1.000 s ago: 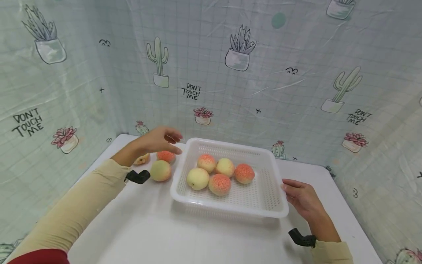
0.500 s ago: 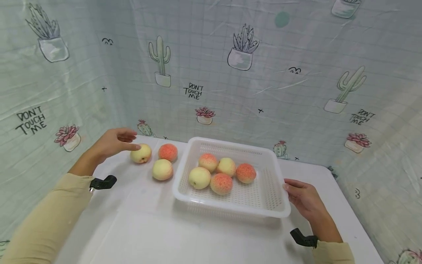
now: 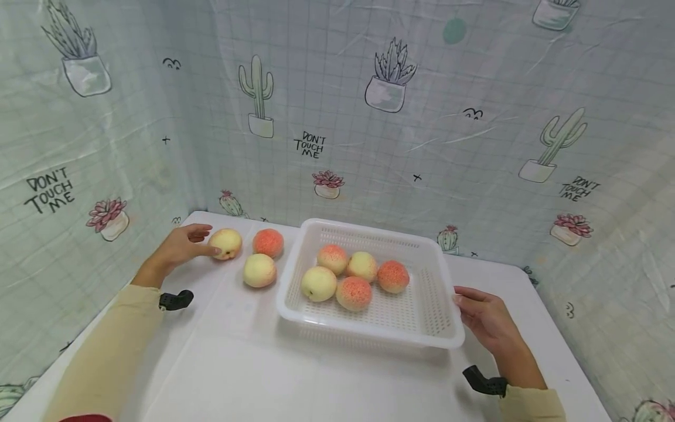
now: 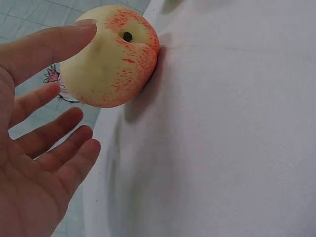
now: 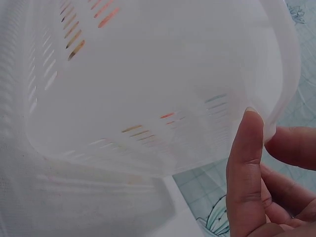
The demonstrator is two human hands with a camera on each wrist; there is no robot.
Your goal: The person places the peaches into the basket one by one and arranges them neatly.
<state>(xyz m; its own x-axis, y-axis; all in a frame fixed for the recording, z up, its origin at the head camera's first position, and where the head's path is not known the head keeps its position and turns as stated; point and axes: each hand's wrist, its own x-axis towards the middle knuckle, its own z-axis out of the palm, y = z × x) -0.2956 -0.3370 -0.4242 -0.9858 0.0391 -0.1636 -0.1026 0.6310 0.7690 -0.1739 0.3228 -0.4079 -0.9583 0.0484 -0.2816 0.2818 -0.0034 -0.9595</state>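
My left hand (image 3: 180, 246) is at a yellow peach with red flecks (image 3: 228, 241) at the back left of the white table. In the left wrist view the thumb overlaps the peach (image 4: 116, 81), while the loosely spread fingers (image 4: 69, 148) reach past its near side. My right hand (image 3: 487, 321) pinches the right rim of a white plastic basket (image 3: 369, 335) between thumb and forefinger, as the right wrist view shows at the rim's edge. Several peaches, among them a red one (image 3: 354, 294) and a yellow one (image 3: 319, 284), lie inside the basket.
Two more peaches stand between the left hand and the basket: a red one (image 3: 268, 242) and a pale yellow one (image 3: 259, 270). A curtain (image 3: 337, 105) printed with cacti surrounds the white table (image 3: 316, 381) at the back and sides.
My left hand has moved left from beside the basket to the far-left peach, then come down against it. The right hand stays on the basket rim.
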